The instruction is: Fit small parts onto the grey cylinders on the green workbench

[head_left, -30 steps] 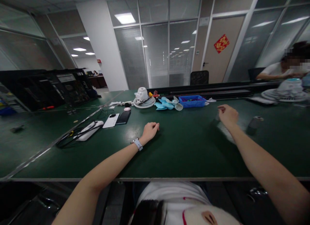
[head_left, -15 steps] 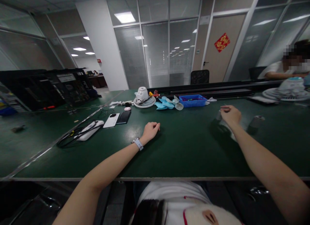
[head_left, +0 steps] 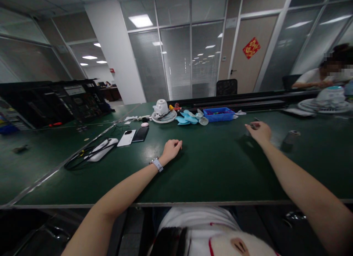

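Note:
My left hand (head_left: 172,148) rests on the green tabletop (head_left: 204,171), its fingers loosely curled together with no object showing in them. Further right, my right hand (head_left: 260,132) is held low over the table, thumb and fingers pinched together. A small dark tip pokes out above those fingers; what they grip is mostly covered by the hand and too small to name. Just right of that hand stands a grey cylinder (head_left: 291,139) with a lighter top, upright and apart from it.
At the back are a white fan part (head_left: 163,112), blue fan blades (head_left: 188,117) and a blue tray (head_left: 219,115). Two phones (head_left: 127,137) and a white device with black cable (head_left: 102,150) lie left. Another person (head_left: 317,78) sits far right, behind a second fan (head_left: 328,100).
My right hand has shifted slightly left, and its fingers have turned. The pale patch beneath the right wrist no longer shows. My left hand has stayed in place.

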Demonstrator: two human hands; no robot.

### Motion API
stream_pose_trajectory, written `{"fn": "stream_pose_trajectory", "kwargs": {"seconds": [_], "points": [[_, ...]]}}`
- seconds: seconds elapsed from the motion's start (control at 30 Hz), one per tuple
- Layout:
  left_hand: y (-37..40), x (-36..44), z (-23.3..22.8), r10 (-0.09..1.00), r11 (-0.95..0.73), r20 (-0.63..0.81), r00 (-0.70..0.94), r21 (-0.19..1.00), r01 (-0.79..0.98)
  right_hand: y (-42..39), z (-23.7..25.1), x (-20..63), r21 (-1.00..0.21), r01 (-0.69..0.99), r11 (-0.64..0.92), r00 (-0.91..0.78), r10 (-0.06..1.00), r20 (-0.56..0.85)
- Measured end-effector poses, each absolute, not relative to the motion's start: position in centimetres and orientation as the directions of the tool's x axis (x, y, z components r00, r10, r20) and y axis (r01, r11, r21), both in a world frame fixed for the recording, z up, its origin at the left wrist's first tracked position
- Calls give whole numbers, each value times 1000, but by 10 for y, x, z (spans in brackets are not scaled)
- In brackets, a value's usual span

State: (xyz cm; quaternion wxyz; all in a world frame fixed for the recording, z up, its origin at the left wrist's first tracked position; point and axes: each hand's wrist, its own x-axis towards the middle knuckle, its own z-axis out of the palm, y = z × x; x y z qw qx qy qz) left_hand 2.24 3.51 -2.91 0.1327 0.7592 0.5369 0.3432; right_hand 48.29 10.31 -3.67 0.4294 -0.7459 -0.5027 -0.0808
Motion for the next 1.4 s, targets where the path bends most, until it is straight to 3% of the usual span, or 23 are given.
{"fn": "stream_pose_trajectory", "kwargs": {"seconds": [0.17,0.83,1.03,1.13,1.2,1.3,1.4], "points": [[34,23,-28,901,-398,389,191,570,718,102,-39,483,-642,717,-272,580,744,333],[31,24,-25,902,-404,373,216,555,727,99,-34,479,-595,722,-354,599,749,281],[30,25,-23,905,-397,370,210,559,728,96,-28,476,-641,671,-373,675,664,320],[31,24,-24,900,-403,386,201,565,720,92,-19,452,-661,701,-267,644,635,426],[32,24,-25,898,-406,394,195,574,711,88,-15,419,-672,733,-103,533,701,474],[33,22,-27,898,-407,404,177,606,683,75,-15,355,-735,633,243,222,853,473],[31,22,-26,881,-439,444,163,643,627,52,-20,292,-805,438,399,-60,907,417]]}}
